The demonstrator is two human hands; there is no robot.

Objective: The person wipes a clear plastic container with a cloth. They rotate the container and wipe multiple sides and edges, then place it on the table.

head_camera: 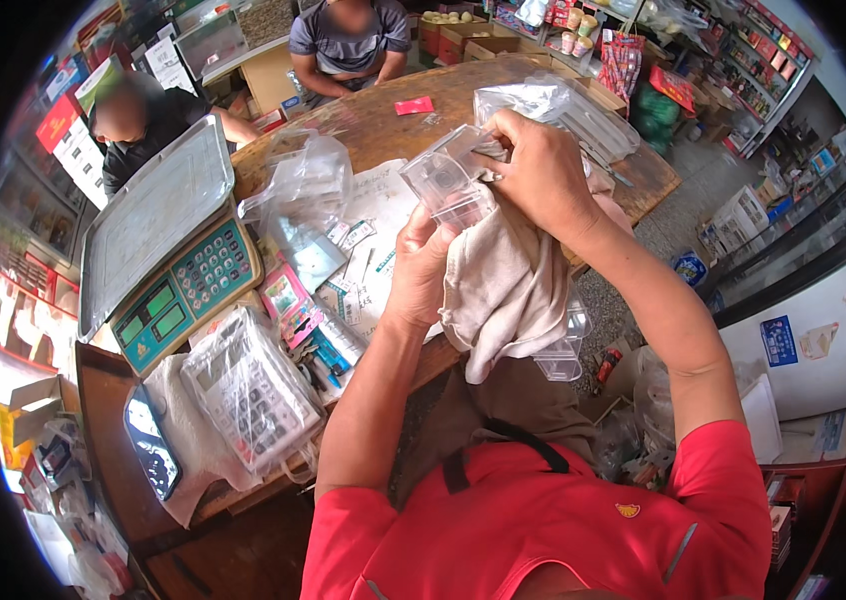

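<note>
Between my two hands, above the front edge of the wooden table, is a clear plastic box (444, 174) with divided compartments. My left hand (426, 259) grips its lower end from below. My right hand (535, 169) holds part of a beige cloth (501, 277) against the box's upper right corner; its fingertips are partly hidden by cloth and plastic. The cloth hangs down below my hands. Under it, more clear plastic (561, 360) shows near my lap; whether it joins the box I cannot tell.
A scale (190, 289) with a metal tray and a plastic-wrapped calculator (254, 397) stand at left. Papers (374, 217), pens and a plastic bag (310, 176) lie on the wooden table (363, 112). More bagged clear plastic (558, 112) lies at back right. Two people sit across the table.
</note>
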